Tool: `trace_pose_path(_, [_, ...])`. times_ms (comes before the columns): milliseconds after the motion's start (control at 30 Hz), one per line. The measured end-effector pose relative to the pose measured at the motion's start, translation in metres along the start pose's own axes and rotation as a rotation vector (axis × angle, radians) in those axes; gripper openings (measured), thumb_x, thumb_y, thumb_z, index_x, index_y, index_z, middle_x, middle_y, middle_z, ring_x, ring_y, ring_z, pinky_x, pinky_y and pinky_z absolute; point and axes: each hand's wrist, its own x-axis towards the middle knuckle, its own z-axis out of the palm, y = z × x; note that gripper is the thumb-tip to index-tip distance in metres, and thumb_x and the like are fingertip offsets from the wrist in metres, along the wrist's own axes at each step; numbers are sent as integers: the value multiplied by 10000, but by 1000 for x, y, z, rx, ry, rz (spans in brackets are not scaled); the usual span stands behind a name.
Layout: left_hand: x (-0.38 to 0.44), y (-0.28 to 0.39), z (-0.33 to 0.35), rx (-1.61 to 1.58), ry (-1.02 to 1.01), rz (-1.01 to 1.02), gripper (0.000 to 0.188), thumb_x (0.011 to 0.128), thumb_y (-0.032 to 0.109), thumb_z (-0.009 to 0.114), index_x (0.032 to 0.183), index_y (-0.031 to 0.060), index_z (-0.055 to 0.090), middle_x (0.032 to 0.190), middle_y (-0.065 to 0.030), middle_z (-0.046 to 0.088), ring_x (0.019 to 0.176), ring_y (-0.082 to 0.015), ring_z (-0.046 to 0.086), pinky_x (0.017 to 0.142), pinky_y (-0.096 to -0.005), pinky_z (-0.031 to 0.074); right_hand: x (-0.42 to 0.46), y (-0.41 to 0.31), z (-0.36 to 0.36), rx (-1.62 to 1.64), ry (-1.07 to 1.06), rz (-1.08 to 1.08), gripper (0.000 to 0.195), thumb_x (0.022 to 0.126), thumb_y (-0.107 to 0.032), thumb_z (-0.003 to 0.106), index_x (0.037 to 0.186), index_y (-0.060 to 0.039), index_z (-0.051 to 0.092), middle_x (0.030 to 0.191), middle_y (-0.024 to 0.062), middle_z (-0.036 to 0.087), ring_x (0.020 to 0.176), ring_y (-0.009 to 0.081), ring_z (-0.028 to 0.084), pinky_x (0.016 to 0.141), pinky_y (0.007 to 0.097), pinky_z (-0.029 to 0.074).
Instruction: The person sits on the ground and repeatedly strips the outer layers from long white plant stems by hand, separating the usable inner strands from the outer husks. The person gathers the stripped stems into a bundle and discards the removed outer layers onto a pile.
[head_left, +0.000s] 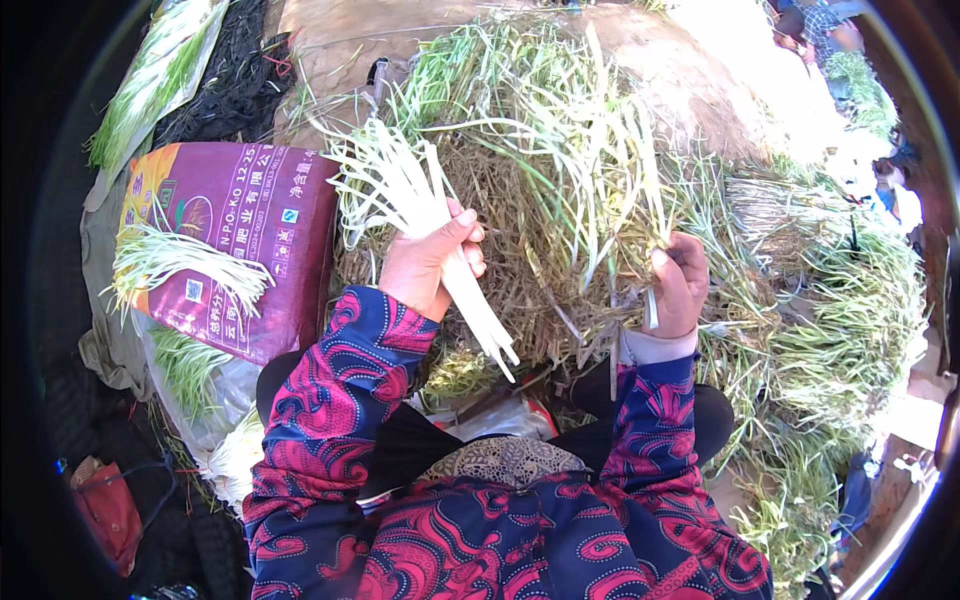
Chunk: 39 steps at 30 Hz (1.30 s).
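My left hand (435, 262) is closed around a bundle of pale, leafy stalks (397, 187), their white ends pointing down to the right. Over at the right, my right hand (679, 285) pinches yellowish-green stalks (656, 202) between thumb and fingers, with a short white end showing below. Between and beyond both hands lies a large heap of green leaves and brown, dry stems (495, 202). A smaller bunch of pale stalks (195, 266) rests on a purple printed sack (262, 202) to the left of my left hand.
More green stalk piles (840, 315) lie on the right. Pale stalks (236, 457) rest on plastic at the lower left, near a red bag (109, 514). Another bundle (161, 82) lies at the upper left beside black netting (225, 90). A person (817, 37) is at the upper right.
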Motion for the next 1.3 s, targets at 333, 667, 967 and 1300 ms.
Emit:
trace_pose_path(333, [4,-21,-7,237,-71,7,160,694,18,591,804,42,477,824,-116,563,746,-180,561,636,-262,465,-33,61,10,-600,-219,25,103,684,-33,568,757,-24,495,653,-18,476,553,37,431,505,172,363])
trace_pose_path(667, [14,-23,-11,460,24,134,131,694,31,598,790,38,508,646,1,510,570,-93,492,517,-206,405,-47,63,41,-866,-492,-223,197,615,-121,601,762,-36,499,694,105,528,656,268,530,579,323,423])
trace_pose_path(967, [24,-13,-13,70,380,295,147,688,-37,563,789,10,467,671,-51,506,521,-140,504,469,-228,423,-30,87,10,343,34,304,32,790,-80,483,807,-59,501,684,6,495,576,64,456,538,183,394])
trace_pose_path(1300, [17,-2,-20,194,196,288,164,679,-28,574,792,43,479,690,-41,523,577,-139,529,522,-234,451,-1,73,-31,-1001,-220,70,206,739,-215,529,842,-41,566,821,84,513,763,166,498,701,260,410])
